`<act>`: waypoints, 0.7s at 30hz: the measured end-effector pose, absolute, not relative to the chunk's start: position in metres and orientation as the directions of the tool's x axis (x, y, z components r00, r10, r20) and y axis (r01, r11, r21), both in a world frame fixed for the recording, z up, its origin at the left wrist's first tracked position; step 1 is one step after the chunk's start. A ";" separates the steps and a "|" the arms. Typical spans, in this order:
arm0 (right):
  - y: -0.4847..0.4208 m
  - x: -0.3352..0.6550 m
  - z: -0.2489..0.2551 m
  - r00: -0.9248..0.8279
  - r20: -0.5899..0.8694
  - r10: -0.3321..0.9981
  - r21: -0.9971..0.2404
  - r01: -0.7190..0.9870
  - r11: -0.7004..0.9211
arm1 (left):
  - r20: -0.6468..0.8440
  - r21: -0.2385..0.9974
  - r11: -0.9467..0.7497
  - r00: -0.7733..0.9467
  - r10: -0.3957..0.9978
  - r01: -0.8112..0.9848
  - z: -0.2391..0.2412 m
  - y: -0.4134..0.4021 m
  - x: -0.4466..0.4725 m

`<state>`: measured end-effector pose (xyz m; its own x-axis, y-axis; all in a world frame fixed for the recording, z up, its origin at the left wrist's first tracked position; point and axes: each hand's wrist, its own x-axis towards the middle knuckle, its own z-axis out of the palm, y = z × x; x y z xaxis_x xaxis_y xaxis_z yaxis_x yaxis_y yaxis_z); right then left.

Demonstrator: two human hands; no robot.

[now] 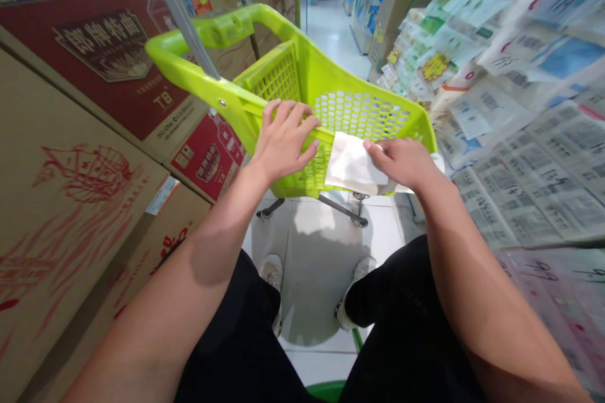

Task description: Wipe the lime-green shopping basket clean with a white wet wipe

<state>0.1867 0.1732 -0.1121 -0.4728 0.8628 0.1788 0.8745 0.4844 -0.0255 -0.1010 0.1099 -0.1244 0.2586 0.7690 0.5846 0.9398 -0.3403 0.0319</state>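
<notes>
left hand (283,141) on green cart (340,85) rim | right hand (406,162) pressing white cloth (352,165)

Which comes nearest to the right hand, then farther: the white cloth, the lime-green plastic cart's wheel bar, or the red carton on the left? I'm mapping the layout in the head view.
1. White cloth: under the right hand, pressed on the rim of the lime-green plastic cart.
2. Cart's wheel bar: just below, on the floor.
3. Red carton: far left, beyond the left hand.

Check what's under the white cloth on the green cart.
The white cloth lies draped over the green cart's near rim, pressed by the right hand. The rim and mesh directly beneath are covered. The left hand rests on the rim beside it.
</notes>
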 end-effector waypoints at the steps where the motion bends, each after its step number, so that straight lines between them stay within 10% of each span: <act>1: 0.173 0.189 -0.112 -0.489 0.171 0.855 -0.049 0.863 0.503 | 0.594 0.036 -0.331 0.246 0.766 0.943 -0.126 0.110 -0.101; 11: 0.183 0.215 -0.119 -0.496 0.222 0.839 -0.180 0.825 0.536 | 0.820 0.091 0.149 -0.159 0.550 0.985 -0.130 0.117 -0.162; 21: 0.168 0.188 -0.122 -0.352 0.312 0.882 -0.004 0.928 0.372 | 0.802 0.056 0.017 -0.055 0.594 0.998 -0.129 0.106 -0.151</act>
<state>0.1876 0.1679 -0.1224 -0.3520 0.8825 0.3120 0.9283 0.3717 -0.0042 -0.1512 0.1064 -0.1292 -0.0554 0.5942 0.8024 0.9983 0.0173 0.0561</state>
